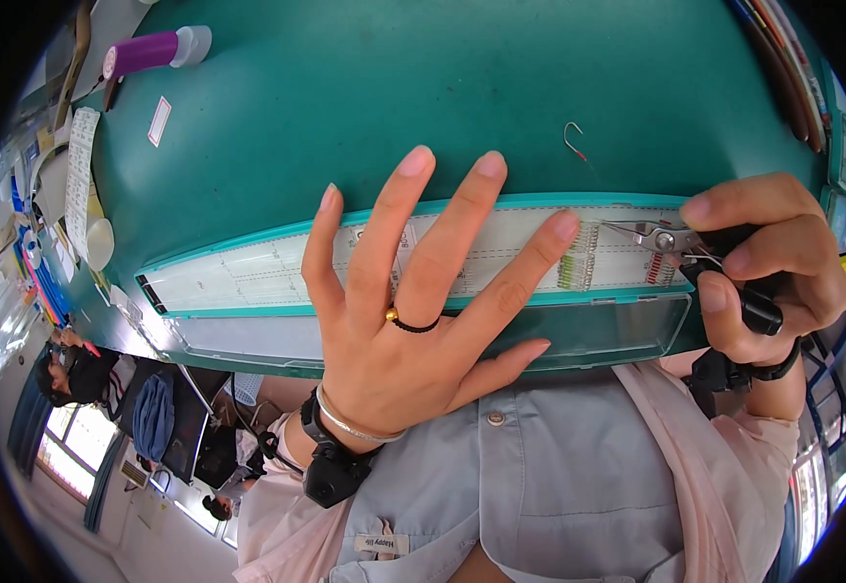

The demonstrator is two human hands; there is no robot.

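A long, narrow case (258, 277) with teal edges and a white liner lies across the table in front of me, its clear lid (627, 328) folded toward me. My left hand (403, 301) rests over the middle of it, fingers spread wide, holding nothing. Beside its index fingertip is a row of small fishing hooks with green parts (571, 267). My right hand (782, 257) is closed around small pliers (664, 239) with black handles. Their pointed metal jaws lie over the case, close to the green row; whether they grip anything I cannot tell. Red-marked hooks (658, 268) sit below the pliers.
A single fishing hook (575, 142) with a red end lies on the green tabletop (423, 87) beyond the case. Farther left are a purple bottle (146, 53) with a pale cap and a small white label (159, 121). A paper strip (81, 170) hangs near the left edge.
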